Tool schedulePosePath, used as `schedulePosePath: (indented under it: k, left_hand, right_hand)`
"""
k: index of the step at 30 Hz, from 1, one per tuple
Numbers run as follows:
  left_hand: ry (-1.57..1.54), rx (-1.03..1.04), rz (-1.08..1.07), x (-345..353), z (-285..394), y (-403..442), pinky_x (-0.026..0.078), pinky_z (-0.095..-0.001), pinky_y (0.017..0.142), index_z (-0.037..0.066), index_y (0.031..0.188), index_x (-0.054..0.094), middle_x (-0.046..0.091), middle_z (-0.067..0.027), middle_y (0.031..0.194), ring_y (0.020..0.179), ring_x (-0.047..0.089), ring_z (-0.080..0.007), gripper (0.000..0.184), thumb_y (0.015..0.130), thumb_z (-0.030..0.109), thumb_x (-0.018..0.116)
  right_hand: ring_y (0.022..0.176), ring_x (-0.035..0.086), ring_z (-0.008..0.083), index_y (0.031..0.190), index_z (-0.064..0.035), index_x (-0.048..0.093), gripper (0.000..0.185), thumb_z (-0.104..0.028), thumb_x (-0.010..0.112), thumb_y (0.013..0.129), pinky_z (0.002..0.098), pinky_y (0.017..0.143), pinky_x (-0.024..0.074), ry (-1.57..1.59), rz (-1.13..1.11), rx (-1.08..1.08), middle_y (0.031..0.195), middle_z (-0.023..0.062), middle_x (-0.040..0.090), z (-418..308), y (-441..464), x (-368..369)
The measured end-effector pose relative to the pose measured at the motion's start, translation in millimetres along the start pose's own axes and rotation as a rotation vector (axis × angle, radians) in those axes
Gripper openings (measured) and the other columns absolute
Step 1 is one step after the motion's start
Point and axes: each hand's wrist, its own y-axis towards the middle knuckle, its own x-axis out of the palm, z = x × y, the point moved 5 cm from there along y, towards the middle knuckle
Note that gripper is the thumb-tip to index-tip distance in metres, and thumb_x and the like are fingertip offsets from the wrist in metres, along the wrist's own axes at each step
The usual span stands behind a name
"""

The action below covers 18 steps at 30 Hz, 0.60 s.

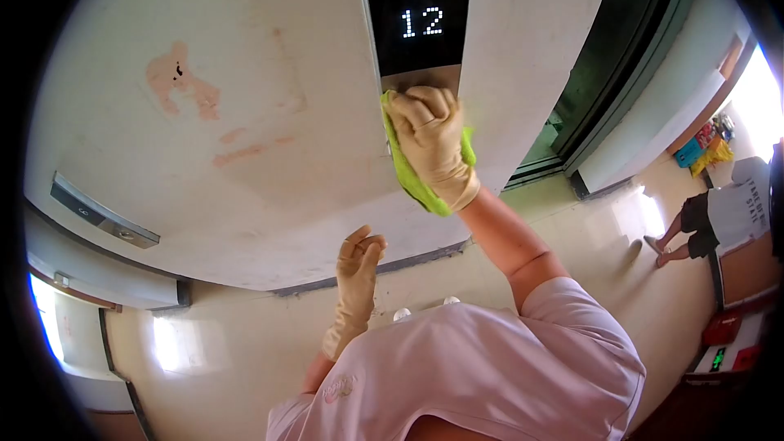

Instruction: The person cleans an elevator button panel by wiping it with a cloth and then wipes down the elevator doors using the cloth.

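My right hand (429, 135), in a cream rubber glove, is closed on a bright green cloth (407, 175). It presses the cloth against the lower metal part of an elevator call panel (420, 78), whose black display shows a down arrow and 12. The cloth hangs out on both sides of the hand, and the panel's lower end is hidden behind them. My left hand (357, 273), gloved alike, hovers lower down in front of the wall with loosely bent fingers apart and holds nothing.
The pale wall (269, 155) has peeled, stained patches. A second metal panel (104, 211) sits at left. To the right is a dark elevator doorway (608, 65). Another person (727, 212) stands further right on the shiny tiled floor (604, 253), near colourful bags (709, 151).
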Motion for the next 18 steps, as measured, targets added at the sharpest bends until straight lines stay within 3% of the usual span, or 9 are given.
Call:
schedulePosePath:
  k: [5,7,10,13,18]
  left_hand:
    - [-0.002,-0.001,-0.021,-4.0,-6.9,-5.2,0.044,-0.0232,0.078,0.0,0.117,0.051,0.062,-0.0047,0.092,0.086,0.055,-0.0097,0.031,0.087,0.007,0.058]
    - [-0.003,-0.004,-0.008,-8.3,-7.7,-7.7,0.044,-0.0233,0.078,-0.001,0.117,0.051,0.062,-0.0048,0.092,0.086,0.055,-0.0097,0.031,0.087,0.007,0.058]
    - [0.002,-0.009,0.019,-13.5,-9.6,-12.5,0.045,-0.0233,0.078,-0.001,0.116,0.052,0.062,-0.0049,0.092,0.085,0.056,-0.0098,0.03,0.087,0.007,0.058]
    - [-0.005,-0.024,0.043,-20.4,-12.0,-13.8,0.046,-0.0231,0.078,-0.001,0.115,0.052,0.063,-0.0049,0.092,0.086,0.056,-0.0098,0.029,0.087,0.006,0.058]
    - [-0.006,-0.043,0.044,-24.5,-6.3,-18.3,0.047,-0.0233,0.079,-0.001,0.115,0.053,0.063,-0.0049,0.093,0.086,0.057,-0.01,0.029,0.088,0.006,0.058]
  right_hand:
    - [0.066,0.053,0.0198,0.081,-0.0141,0.063,0.014,-0.008,0.073,0.072,0.033,0.05,0.0407,-0.011,0.09,-0.051,0.077,-0.0019,0.056,1.6,26.1,-10.7]
    - [0.067,0.053,0.0199,0.08,-0.0143,0.063,0.014,-0.008,0.072,0.072,0.0337,0.054,0.0409,-0.017,0.074,-0.04,0.076,-0.0018,0.056,-3.6,13.9,-10.9]
    - [0.071,0.053,0.021,0.084,-0.0149,0.062,0.016,-0.008,0.071,0.072,0.0357,0.061,0.041,-0.121,-0.122,-0.053,0.079,-0.0013,0.055,-15.1,-28.7,-7.1]
    - [0.072,0.052,0.0206,0.086,-0.0155,0.062,0.018,-0.009,0.071,0.072,0.0354,0.059,0.0405,-0.132,-0.149,0.012,0.081,-0.0017,0.055,-10.4,-29.4,-2.8]
    - [0.071,0.052,0.0207,0.086,-0.0174,0.063,0.017,-0.011,0.071,0.073,0.0352,0.061,0.0385,-0.1,0.004,0.007,0.082,-0.0031,0.056,-15.1,-0.3,1.3]
